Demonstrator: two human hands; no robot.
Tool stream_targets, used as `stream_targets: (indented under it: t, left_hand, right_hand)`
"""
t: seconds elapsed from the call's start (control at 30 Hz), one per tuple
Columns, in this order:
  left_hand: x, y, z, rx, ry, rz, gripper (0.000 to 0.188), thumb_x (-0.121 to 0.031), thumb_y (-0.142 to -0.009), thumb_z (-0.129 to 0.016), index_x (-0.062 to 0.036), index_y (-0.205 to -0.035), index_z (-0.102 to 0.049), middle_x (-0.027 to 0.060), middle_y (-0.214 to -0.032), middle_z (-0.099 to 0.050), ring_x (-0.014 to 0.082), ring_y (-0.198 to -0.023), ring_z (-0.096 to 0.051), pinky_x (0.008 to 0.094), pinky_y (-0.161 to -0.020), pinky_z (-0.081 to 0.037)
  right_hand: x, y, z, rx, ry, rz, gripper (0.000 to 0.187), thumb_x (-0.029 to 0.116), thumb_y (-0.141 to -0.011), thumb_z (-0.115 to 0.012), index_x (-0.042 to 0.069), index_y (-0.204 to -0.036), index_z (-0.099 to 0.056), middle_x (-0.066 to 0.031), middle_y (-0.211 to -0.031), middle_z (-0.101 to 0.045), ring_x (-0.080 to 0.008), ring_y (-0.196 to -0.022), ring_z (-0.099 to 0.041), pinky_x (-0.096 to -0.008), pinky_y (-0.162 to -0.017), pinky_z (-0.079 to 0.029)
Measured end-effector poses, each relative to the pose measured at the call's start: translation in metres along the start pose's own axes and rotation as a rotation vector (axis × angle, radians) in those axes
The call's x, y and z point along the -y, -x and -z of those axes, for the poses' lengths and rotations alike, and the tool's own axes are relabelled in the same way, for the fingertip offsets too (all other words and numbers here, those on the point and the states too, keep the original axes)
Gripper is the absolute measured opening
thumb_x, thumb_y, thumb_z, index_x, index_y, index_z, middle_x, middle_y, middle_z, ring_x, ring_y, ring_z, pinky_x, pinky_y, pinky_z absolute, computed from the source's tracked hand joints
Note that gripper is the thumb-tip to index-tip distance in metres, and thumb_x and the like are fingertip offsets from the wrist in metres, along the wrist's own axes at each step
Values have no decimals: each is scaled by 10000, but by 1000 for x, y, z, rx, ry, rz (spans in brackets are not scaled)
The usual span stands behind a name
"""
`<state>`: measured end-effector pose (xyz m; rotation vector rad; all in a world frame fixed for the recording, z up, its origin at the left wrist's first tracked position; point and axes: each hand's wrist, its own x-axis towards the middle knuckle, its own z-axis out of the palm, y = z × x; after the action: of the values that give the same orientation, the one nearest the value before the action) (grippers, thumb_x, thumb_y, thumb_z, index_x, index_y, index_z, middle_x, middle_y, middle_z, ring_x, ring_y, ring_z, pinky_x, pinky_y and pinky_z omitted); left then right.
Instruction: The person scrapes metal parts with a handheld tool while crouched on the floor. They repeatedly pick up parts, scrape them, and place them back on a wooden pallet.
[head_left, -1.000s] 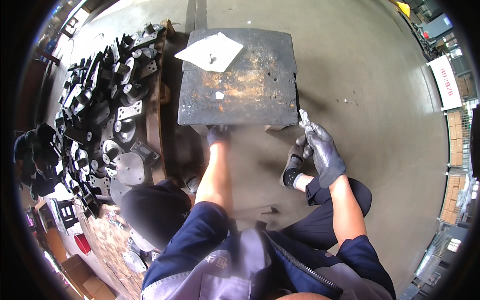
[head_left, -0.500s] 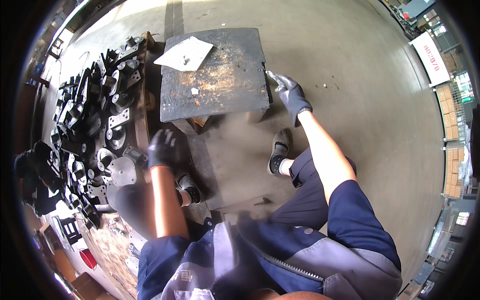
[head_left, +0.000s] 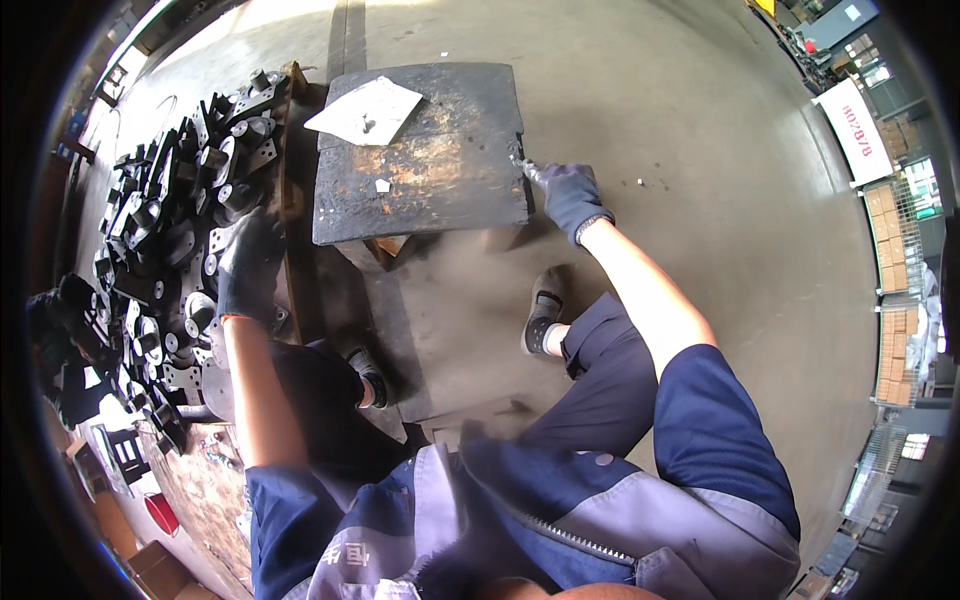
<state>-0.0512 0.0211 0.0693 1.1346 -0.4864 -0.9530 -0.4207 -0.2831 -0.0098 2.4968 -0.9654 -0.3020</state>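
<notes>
My left hand [head_left: 250, 265], in a dark glove, reaches over the near right side of a pile of metal bracket parts [head_left: 180, 245]. These are dark and silvery, with round discs and drilled plates. Its fingers blend into the dark parts, so their grip is unclear. By the right edge of a low, worn black work block [head_left: 450, 205] is my gloved right hand [head_left: 570, 195]. Its fingers are drawn together toward the block's edge, around something small and pale that I cannot make out. A white sheet [head_left: 368, 110] lies on the block with a small grey piece [head_left: 367, 124] on it.
A wooden pallet edge [head_left: 292, 130] borders the pile. A small white scrap [head_left: 383, 186] lies on the block. Cartons in wire cages [head_left: 888, 240] and a white sign [head_left: 852, 130] line the far right. My shoes [head_left: 541, 305] stand on the floor before the block.
My left hand has moved left and forward, from beside the pile to over its parts. My right hand has come slightly down and left, closer to the block's edge, with its fingers turned toward it.
</notes>
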Motion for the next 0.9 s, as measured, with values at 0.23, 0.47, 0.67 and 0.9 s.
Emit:
stream_targets:
  t: [0.23, 0.47, 0.67, 0.9]
  left_hand:
    - [13, -5, -6, 92, -1241, -512, 398, -32, -821, -591, 38, -1195, -471, 128, -1093, -625, 225, -1058, -582, 294, -880, -469]
    - [6, -4, -10, 191, -1248, -446, 490, -51, -839, -572, -26, -1300, -405, 110, -1236, -543, 210, -1134, -523, 328, -951, -420]
    - [32, -31, -7, 160, -96, 11, 383, -199, -951, -415, -81, -1316, -418, 104, -1336, -459, 246, -1198, -466, 351, -1009, -374]
    - [25, -34, 3, 369, -74, 38, 426, -279, -956, -398, -103, -1344, -389, 86, -1351, -452, 209, -1183, -475, 332, -955, -376]
  right_hand:
    - [4, 14, 29, -72, 18, 9, 151, 176, -819, -495, 108, -890, -610, -26, -790, -645, -208, -710, -630, -407, -610, -448]
    - [2, 25, 36, 9, 11, 99, 194, 163, -840, -466, 105, -937, -624, -42, -819, -659, -214, -737, -643, -406, -636, -456]
    - [-15, 43, 60, 101, -358, -86, 323, 143, -850, -454, 210, -1133, -594, -57, -936, -655, -233, -850, -635, -386, -712, -481]
    - [-9, -3, 15, 316, -1713, -299, 253, 286, -860, -601, 67, -960, -678, -30, -711, -607, -115, -606, -519, -275, -557, -425]
